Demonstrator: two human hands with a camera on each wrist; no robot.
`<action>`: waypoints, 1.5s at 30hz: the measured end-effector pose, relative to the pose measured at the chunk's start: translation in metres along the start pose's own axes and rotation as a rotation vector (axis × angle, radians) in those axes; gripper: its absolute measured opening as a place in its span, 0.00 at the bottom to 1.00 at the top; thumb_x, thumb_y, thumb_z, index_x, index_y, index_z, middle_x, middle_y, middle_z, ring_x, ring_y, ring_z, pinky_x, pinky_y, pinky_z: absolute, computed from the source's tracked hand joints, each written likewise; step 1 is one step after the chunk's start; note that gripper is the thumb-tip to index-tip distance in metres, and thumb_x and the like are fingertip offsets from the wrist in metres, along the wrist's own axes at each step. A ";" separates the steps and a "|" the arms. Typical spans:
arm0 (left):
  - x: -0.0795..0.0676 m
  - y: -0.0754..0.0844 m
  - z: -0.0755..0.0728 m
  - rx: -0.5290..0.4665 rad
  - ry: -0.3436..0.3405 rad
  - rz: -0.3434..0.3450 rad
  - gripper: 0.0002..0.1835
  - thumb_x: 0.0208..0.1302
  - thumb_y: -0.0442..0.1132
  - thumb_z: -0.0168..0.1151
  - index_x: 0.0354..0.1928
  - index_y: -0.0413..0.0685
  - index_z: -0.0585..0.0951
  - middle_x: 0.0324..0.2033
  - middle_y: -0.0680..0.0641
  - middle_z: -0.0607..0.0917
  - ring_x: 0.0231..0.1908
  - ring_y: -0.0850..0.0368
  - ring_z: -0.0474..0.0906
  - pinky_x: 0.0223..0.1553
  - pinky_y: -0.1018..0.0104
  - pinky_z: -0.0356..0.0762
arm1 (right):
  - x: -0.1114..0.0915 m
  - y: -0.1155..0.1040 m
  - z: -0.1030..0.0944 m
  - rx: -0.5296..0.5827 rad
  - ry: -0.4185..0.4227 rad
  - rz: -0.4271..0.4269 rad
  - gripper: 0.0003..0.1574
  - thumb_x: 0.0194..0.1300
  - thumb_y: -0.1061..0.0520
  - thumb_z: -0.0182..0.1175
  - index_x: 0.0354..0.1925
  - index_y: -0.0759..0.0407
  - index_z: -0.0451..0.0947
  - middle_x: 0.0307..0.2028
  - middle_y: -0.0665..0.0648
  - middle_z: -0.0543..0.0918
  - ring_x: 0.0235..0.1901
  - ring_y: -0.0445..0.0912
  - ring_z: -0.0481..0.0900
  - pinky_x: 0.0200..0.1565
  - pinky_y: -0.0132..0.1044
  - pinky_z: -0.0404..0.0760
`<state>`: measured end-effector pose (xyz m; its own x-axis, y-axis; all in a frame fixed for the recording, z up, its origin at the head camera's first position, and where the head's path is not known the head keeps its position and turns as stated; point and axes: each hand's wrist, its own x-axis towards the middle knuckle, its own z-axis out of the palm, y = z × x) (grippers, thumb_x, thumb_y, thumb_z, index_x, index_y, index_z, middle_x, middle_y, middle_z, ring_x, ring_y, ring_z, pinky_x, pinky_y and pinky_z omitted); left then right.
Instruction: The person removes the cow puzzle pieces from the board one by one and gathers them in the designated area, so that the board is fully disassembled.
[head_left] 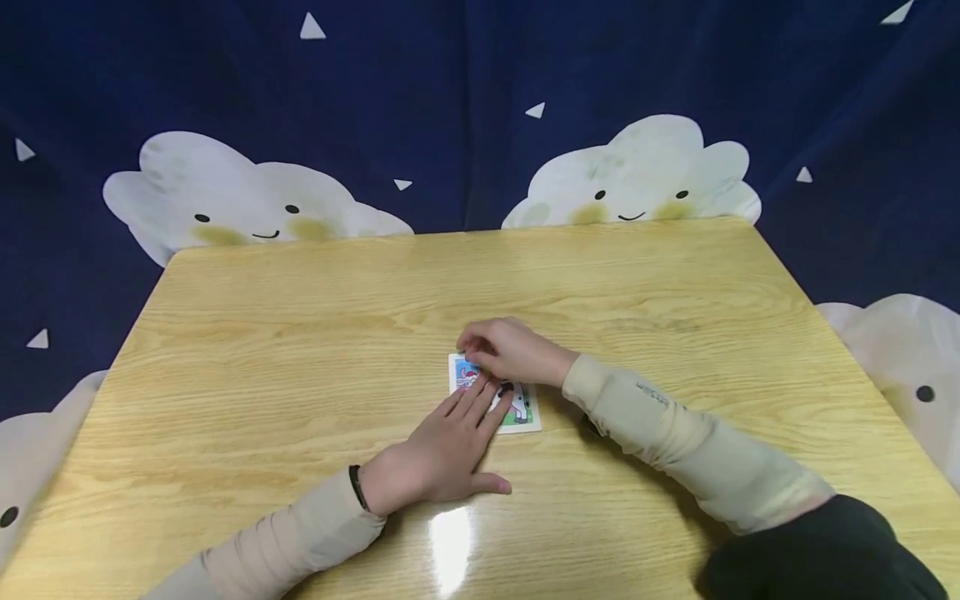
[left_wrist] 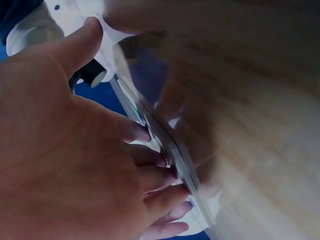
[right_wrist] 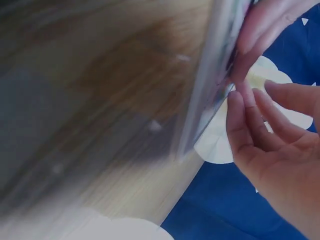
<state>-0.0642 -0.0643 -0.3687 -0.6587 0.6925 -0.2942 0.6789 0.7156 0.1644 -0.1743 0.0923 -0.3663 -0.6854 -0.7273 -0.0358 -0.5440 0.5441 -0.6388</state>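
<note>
A small stack of flat picture cards or boards with white borders and a coloured cartoon print lies on the table, partly covered by both hands. Its layered edge shows in the left wrist view. My left hand rests palm down from the near side, its straight fingers spread over the print and the thumb held apart. At the far edge, my right hand has bent fingers, with the fingertips right at the stack's surface. Whether they pinch anything there I cannot tell.
The wooden table stretches around the stack on every side. Behind it hangs a dark blue curtain printed with white clouds and triangles. A bright light reflection lies on the tabletop near the left wrist.
</note>
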 end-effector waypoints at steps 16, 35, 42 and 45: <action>-0.001 0.001 0.003 -0.001 0.018 -0.010 0.55 0.64 0.71 0.50 0.77 0.39 0.45 0.76 0.36 0.39 0.75 0.43 0.33 0.72 0.53 0.45 | 0.015 0.000 0.002 0.111 0.024 0.073 0.08 0.64 0.67 0.61 0.42 0.65 0.82 0.30 0.52 0.84 0.30 0.39 0.78 0.38 0.31 0.76; 0.000 0.000 0.000 -0.013 0.013 -0.011 0.53 0.65 0.70 0.50 0.77 0.40 0.46 0.76 0.36 0.41 0.75 0.44 0.35 0.72 0.52 0.46 | 0.011 0.008 -0.009 0.205 0.017 -0.014 0.07 0.58 0.71 0.67 0.34 0.62 0.84 0.28 0.51 0.84 0.30 0.40 0.80 0.36 0.32 0.79; -0.001 0.001 0.002 0.016 0.054 -0.004 0.53 0.64 0.70 0.50 0.77 0.40 0.48 0.76 0.36 0.43 0.75 0.44 0.39 0.71 0.52 0.47 | -0.009 0.025 -0.036 0.197 0.112 0.016 0.06 0.57 0.71 0.67 0.34 0.63 0.84 0.28 0.53 0.85 0.29 0.43 0.81 0.34 0.34 0.79; -0.001 0.000 0.003 0.012 0.072 -0.003 0.52 0.64 0.70 0.50 0.77 0.40 0.49 0.76 0.36 0.44 0.75 0.43 0.39 0.71 0.53 0.47 | -0.021 0.036 -0.044 0.194 0.121 0.064 0.06 0.57 0.70 0.68 0.34 0.63 0.84 0.27 0.52 0.84 0.29 0.43 0.81 0.33 0.32 0.78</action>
<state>-0.0624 -0.0655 -0.3715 -0.6820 0.6957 -0.2258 0.6807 0.7166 0.1518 -0.2013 0.1457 -0.3544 -0.7748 -0.6322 0.0040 -0.4024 0.4883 -0.7743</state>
